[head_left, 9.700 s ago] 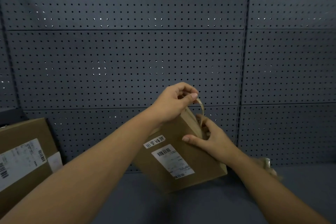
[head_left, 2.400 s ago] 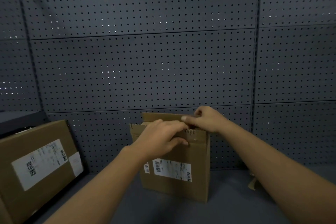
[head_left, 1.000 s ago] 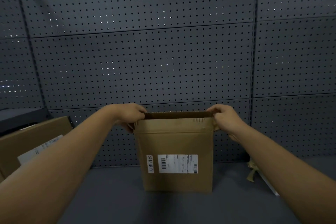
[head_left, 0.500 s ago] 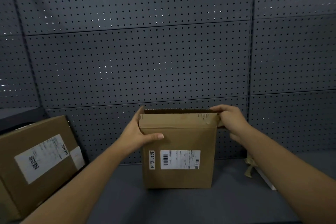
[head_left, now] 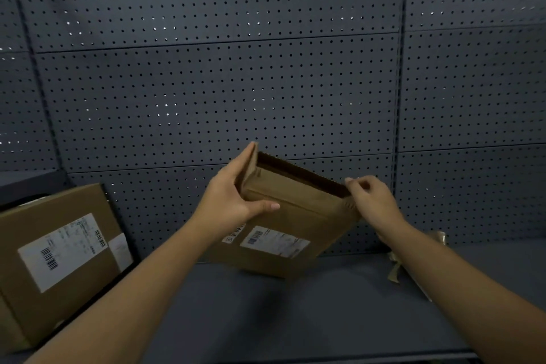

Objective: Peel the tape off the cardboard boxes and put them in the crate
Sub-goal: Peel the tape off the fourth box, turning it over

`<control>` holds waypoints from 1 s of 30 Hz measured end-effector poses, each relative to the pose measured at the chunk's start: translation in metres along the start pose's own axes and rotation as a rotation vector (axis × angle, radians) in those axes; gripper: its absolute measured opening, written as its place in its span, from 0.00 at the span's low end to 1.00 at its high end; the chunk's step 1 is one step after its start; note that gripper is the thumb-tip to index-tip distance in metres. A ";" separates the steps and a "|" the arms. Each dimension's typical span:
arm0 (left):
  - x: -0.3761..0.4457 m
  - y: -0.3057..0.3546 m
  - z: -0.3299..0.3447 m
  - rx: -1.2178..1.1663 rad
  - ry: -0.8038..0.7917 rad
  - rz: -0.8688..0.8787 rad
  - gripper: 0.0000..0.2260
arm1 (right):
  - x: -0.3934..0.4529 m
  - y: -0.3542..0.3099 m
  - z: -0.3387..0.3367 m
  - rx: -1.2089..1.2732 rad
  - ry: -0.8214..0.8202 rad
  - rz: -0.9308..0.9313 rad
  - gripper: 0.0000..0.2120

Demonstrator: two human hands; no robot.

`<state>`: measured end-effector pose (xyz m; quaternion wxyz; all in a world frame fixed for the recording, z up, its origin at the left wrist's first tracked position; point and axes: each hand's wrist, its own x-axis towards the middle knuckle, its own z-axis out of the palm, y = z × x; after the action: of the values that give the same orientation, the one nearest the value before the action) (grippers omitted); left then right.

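Small cardboard box (head_left: 295,216) held tilted above the grey shelf (head_left: 295,313), top open.
Left hand (head_left: 230,198) grips its left end, thumb across the front; right hand (head_left: 372,201) pinches the right top corner. Second box (head_left: 59,257) sits at left.

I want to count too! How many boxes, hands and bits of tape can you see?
Boxes: 2, held box, left box
Hands: 2, left hand, right hand
Tape scraps: 1, tape
Total: 5
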<state>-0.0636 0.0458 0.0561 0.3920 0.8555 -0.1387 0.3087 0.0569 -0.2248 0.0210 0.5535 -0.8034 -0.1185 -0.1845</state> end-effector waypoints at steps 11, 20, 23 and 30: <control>0.011 0.047 0.051 0.485 -0.123 0.239 0.52 | -0.030 -0.044 -0.016 0.174 -0.500 -0.411 0.32; 0.006 0.006 0.014 0.668 -0.251 0.132 0.50 | -0.026 0.026 -0.051 0.474 -0.357 -0.091 0.29; -0.006 -0.034 -0.012 0.329 -0.332 -0.211 0.49 | -0.024 0.055 -0.056 0.618 -0.287 0.056 0.43; -0.048 -0.119 0.038 -0.317 -0.415 -0.470 0.57 | -0.011 0.064 -0.038 0.669 -0.234 0.125 0.45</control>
<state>-0.0276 0.0950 -0.0634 0.5440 0.8369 -0.0607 0.0043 0.0663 -0.2829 -0.0254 0.7790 -0.5990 -0.1853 -0.0081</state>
